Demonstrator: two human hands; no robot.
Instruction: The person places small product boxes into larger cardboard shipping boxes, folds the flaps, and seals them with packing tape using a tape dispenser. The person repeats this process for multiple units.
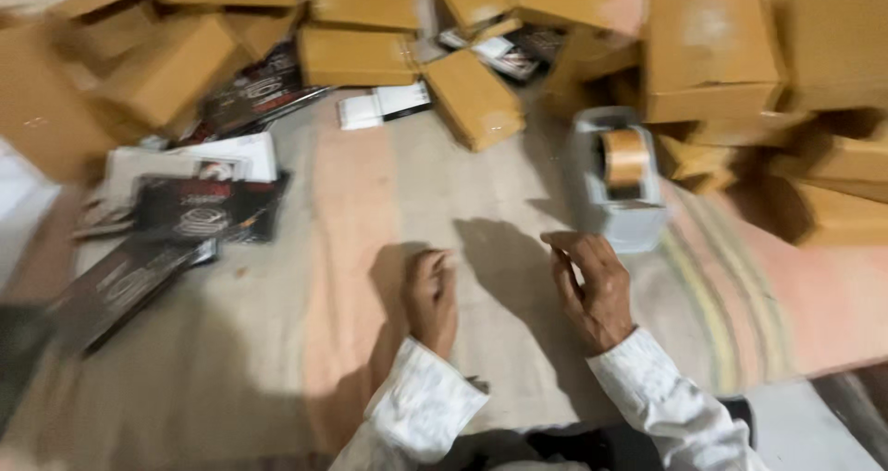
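2 bare hands are shown above a pale striped cloth [388, 193] spread on the floor. The left hand [432, 297] is held with its fingers curled loosely inward, and nothing is seen inside them. The right hand [592, 291] is held with its fingers bent and slightly apart, also empty; motion blur prevents a finer reading. Both wrists are covered by white sleeves [421, 406].

Nearest to the right hand, just beyond its fingertips and not touching them, a grey tabletop tape dispenser [618, 179] is seen standing upright, loaded with a roll of brown packing tape [625, 156]. The dispenser is judged to be heavy and rigid, with a smooth plastic body; it would best be gripped across its 2 flat sides, away from the cutting edge at its near end. The tape is judged to be light, thin and sticky, to be taken by its free end.

Small brown cardboard boxes [472, 96] are piled around the far edge, and flat dark printed cartons [199, 207] lie at the left.
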